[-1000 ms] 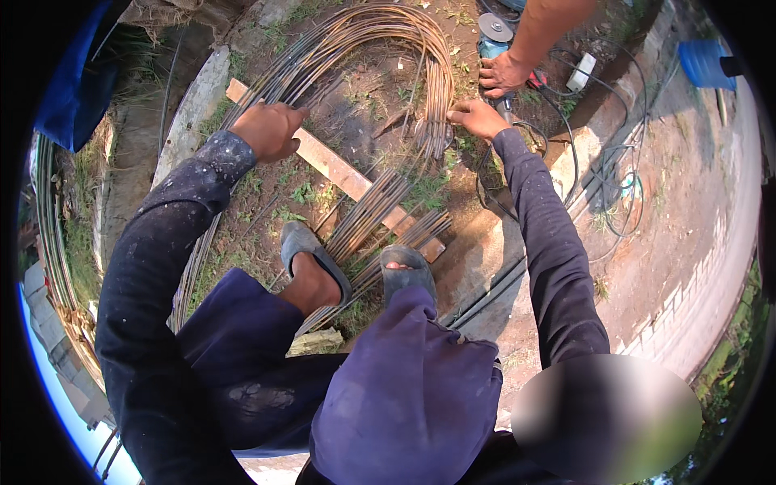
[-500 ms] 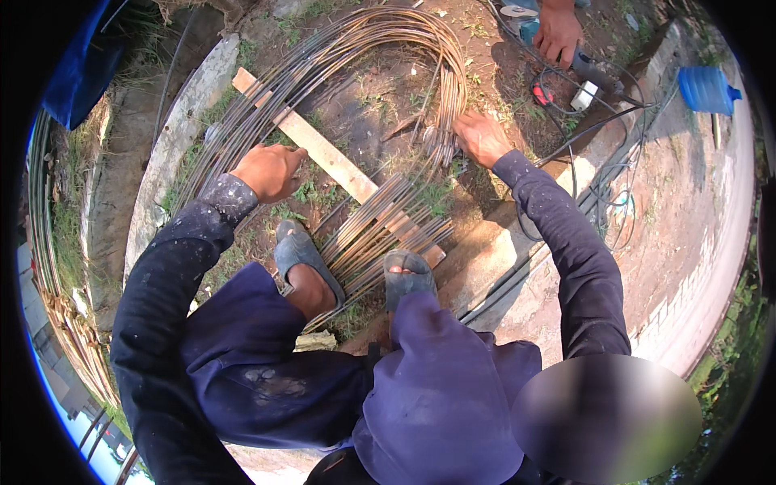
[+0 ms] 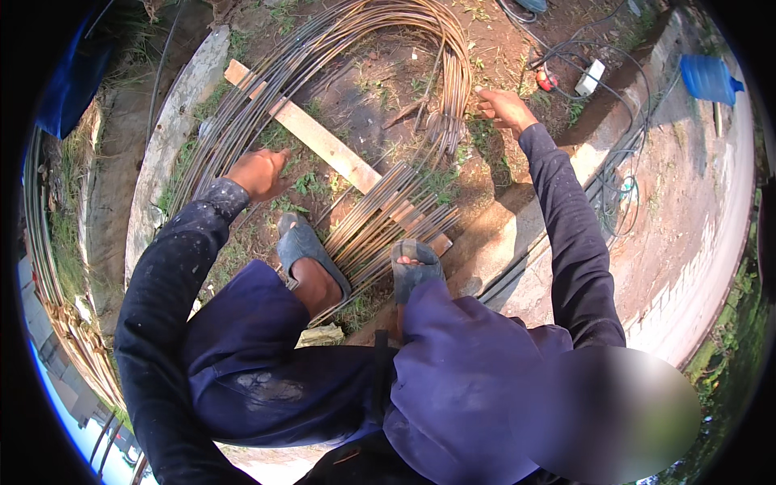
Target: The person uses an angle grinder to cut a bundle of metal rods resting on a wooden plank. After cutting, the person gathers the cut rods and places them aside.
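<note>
A bundle of thin brownish metal rods (image 3: 380, 18) lies on the ground, bent into a large hook shape. Its cut ends (image 3: 447, 145) gather at the right, while straight rod ends (image 3: 364, 226) stretch between my sandalled feet. My left hand (image 3: 257, 174) hovers by the left run of rods, loosely curled with a digit stretched out; its underside is hidden. Just right of the bend, my right hand (image 3: 505, 109) is apart from the rods, fingers loosely bent and forefinger extended, nothing visible in it. A flat wooden board (image 3: 323, 149) runs slantwise under the rods.
Black cables (image 3: 622, 153) trail down the right side beside a white box (image 3: 590, 78) and a red object (image 3: 546, 80). A blue water jug (image 3: 710, 79) lies on the concrete beyond. Pale stone edging (image 3: 182, 105) borders the left, with another rod bundle (image 3: 48, 234) farther out.
My right hand has moved up and right, off the edge of the rods. My left hand has shifted slightly left. The other person's hand and the tool by it have left the top right.
</note>
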A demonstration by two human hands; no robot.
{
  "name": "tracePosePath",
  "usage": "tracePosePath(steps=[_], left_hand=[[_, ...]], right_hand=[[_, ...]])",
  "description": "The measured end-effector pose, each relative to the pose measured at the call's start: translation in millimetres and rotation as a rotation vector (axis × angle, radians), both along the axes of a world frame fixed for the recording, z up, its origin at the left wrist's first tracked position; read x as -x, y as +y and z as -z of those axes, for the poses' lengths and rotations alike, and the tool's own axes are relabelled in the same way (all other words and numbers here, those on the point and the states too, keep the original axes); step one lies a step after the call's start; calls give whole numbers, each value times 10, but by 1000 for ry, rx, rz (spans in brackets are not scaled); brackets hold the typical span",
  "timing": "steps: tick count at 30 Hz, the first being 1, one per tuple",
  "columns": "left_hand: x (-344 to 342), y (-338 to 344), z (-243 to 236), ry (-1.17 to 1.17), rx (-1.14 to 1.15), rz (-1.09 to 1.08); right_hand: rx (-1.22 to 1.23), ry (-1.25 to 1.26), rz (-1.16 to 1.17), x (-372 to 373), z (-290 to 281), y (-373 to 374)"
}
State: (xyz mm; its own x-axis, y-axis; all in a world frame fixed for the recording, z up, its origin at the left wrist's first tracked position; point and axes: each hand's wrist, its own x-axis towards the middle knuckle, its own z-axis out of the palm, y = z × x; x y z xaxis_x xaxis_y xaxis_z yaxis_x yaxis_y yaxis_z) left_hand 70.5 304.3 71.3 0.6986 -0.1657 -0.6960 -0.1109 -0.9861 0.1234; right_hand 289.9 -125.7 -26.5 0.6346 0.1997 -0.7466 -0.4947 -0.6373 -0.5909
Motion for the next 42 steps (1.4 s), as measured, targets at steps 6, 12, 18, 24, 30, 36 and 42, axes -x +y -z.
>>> tracePosePath(steps=[6, 12, 18, 24, 30, 36, 42], left_hand=[[-70, -167, 178, -70, 105, 103], [15, -704, 410, -92, 208, 85], [592, -1503, 787, -15, 124, -294], [1014, -1919, 1134, -68, 180, -622], [1104, -2006, 1380, -158, 183, -654], [1068, -1984, 1329, -131, 114, -588], [1056, -1984, 1378, -111, 144, -555]], right_hand=[[-221, 78, 269, -281, 256, 253], [-294, -11, 305, -509, 380, 601], [-495, -17, 452, -839, 804, 675], [-568, 145, 430, -852, 733, 787], [-473, -98, 485, -744, 673, 908], [-413, -206, 486, -632, 443, 845], [-392, -283, 503, -720, 671, 688]])
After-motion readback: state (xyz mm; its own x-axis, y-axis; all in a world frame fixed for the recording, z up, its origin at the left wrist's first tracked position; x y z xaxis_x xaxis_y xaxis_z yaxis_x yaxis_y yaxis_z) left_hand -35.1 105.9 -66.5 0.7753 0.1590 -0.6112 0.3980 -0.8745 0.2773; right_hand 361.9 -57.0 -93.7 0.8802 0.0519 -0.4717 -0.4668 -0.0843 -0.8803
